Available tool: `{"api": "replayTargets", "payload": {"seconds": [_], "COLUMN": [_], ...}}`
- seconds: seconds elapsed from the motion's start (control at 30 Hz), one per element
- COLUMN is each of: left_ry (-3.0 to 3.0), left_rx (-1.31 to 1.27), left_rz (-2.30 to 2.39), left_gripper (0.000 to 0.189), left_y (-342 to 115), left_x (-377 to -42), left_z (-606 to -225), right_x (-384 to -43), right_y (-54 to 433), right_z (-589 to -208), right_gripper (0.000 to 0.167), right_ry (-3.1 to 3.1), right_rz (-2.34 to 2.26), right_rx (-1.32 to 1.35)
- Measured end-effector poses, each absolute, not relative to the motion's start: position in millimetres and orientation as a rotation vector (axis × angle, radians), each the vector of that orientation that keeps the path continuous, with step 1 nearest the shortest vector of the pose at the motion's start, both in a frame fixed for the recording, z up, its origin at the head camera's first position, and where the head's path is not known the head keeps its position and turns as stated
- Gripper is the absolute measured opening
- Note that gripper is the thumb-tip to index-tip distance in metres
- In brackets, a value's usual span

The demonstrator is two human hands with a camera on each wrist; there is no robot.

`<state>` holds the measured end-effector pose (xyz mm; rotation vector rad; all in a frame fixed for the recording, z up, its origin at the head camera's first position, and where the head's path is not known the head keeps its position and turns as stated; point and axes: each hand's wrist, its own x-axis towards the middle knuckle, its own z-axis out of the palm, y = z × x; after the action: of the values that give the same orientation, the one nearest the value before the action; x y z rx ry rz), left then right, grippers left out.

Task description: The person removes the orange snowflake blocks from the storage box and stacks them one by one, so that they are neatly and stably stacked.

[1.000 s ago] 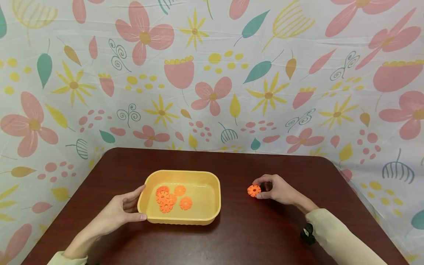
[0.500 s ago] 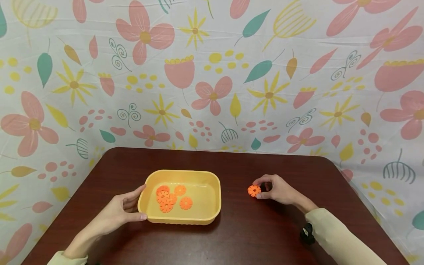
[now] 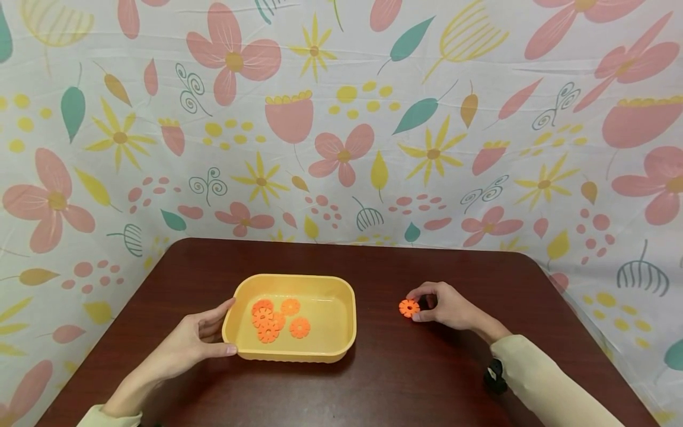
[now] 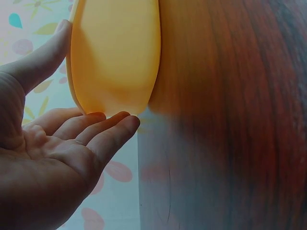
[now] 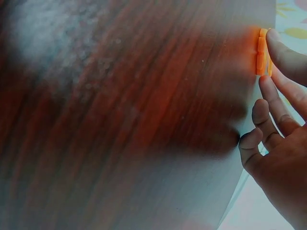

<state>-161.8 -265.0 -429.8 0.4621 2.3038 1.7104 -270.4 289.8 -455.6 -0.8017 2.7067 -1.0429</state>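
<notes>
At the left end of a yellow plastic tub (image 3: 341, 323), my left hand (image 3: 184, 341) grips it, thumb at the near corner and index finger at the far one. The left wrist view has the same hand (image 4: 62, 148) with fingertips against the tub wall (image 4: 115, 62). Inside the tub lie several orange flower-shaped notched discs (image 3: 300, 327), some overlapping. To the right of the tub, my right hand (image 3: 448, 305) pinches one such disc (image 3: 404, 308) between thumb and fingers, low over the table. Seen edge-on in the right wrist view, the disc (image 5: 261, 52) shows more than one orange layer.
A dark red-brown wooden table (image 3: 384, 379) with rounded far corners carries the tub. Behind and around it hangs a white cloth (image 3: 373, 65) printed with flowers and leaves. A black object (image 3: 496, 376) sits at the right cuff.
The disc in my right hand tilts very slightly. Both hands and the tub otherwise stay where they were.
</notes>
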Motion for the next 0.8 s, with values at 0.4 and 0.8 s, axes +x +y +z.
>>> {"api": "replayTargets", "payload": {"seconds": [0.4, 0.8], "left_ry": [2.316, 2.302], "left_rx": [0.459, 0.457], "left_rz": [1.708, 1.711], "left_gripper": [0.092, 0.092], "left_y": [-265.8, -265.7], "left_x": [-162.4, -162.3], "left_z": [-430.4, -431.3], "right_x": [-271.1, -269.1], "right_y": [288.9, 285.7], "right_z": [-455.3, -455.5], "right_gripper": [0.047, 0.042], "right_ry": [2.704, 2.709], "right_rz": [-1.046, -1.012], "right_rx": [-0.803, -0.835]}}
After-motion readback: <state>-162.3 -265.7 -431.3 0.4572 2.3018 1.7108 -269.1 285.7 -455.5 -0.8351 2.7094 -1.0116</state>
